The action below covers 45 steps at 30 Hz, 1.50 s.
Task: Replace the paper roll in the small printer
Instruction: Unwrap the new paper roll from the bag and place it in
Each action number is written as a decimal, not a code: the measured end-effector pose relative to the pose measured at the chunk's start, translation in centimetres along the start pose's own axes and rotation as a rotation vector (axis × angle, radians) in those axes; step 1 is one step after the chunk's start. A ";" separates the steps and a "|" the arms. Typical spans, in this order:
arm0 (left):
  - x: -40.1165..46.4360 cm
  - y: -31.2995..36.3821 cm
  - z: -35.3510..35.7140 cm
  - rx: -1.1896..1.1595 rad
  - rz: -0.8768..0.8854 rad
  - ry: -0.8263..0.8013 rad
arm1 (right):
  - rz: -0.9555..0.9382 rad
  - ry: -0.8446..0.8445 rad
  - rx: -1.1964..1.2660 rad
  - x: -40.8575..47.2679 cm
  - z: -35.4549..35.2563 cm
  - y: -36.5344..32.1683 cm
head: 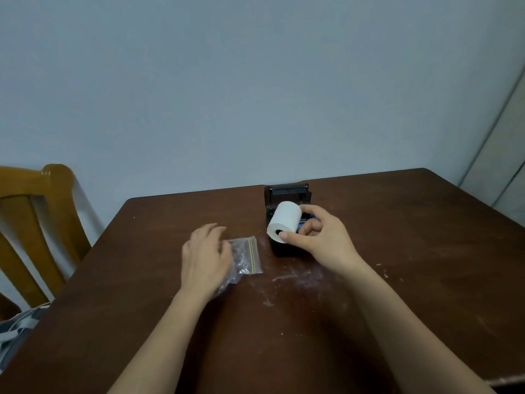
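A small black printer point(287, 194) stands on the dark wooden table point(397, 251) with its lid flipped up at the back. My right hand point(321, 237) grips a white paper roll point(285, 221) by thumb and fingers, holding it just over the printer's open bay with its core hole facing me. My left hand point(206, 255) rests with spread fingers on a clear zip bag point(245, 257) lying flat to the left of the printer. The bay's inside is mostly hidden behind the roll.
A wooden chair point(37, 223) stands at the table's left side, with grey fabric point(14, 334) draped at its seat. White smudges point(295, 280) mark the tabletop in front of the printer. A wall runs close behind the table.
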<state>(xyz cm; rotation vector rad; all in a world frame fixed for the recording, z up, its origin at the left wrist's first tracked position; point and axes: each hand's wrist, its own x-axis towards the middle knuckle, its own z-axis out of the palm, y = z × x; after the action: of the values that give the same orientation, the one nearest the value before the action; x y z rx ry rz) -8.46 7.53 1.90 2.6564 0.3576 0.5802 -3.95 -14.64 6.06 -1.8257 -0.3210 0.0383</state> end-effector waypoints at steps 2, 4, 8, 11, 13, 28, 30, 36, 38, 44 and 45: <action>-0.2 0.9 0.6 0.024 0.032 -0.255 | 0.039 0.012 0.116 -0.1 -0.3 -0.1; -0.5 1.3 1.5 0.129 0.039 -0.445 | 0.087 0.004 0.225 -0.4 -0.5 -0.2; -0.5 1.3 2.3 0.305 0.039 -0.537 | 0.205 -0.063 0.441 -0.8 -1.1 -0.2; -0.3 2.5 1.5 0.236 0.092 -0.371 | 0.285 -0.132 0.621 -0.9 -1.6 -0.2; 0.0 4.0 0.3 -0.020 0.138 -0.181 | 0.337 -0.157 0.732 -0.9 -1.9 -0.3; -0.3 10.4 -3.3 -0.793 0.261 -0.333 | 0.500 -0.386 0.847 -1.8 -2.7 -1.0; -0.4 10.6 -3.1 -0.786 0.227 -0.261 | 0.486 -0.337 0.736 -1.7 -2.8 -1.2; -0.3 10.6 -2.7 -0.705 0.134 -0.085 | 0.221 0.091 0.453 -1.6 -2.3 -2.2; -0.2 10.6 -2.6 -0.724 0.101 -0.061 | 0.170 0.021 0.452 -2.0 -2.0 -2.5; -0.6 11.3 -3.3 -1.081 -0.071 -0.281 | 0.087 0.064 0.428 -1.8 -1.5 -2.2; -0.5 11.2 -3.5 -1.156 -0.124 -0.288 | 0.082 0.073 0.411 -1.8 -1.6 -2.1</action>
<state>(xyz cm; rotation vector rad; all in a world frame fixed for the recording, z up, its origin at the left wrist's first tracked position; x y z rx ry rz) -8.65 -1.45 9.42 1.5467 0.0472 0.2234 -5.77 -16.04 8.21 -1.4276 -0.1709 0.0882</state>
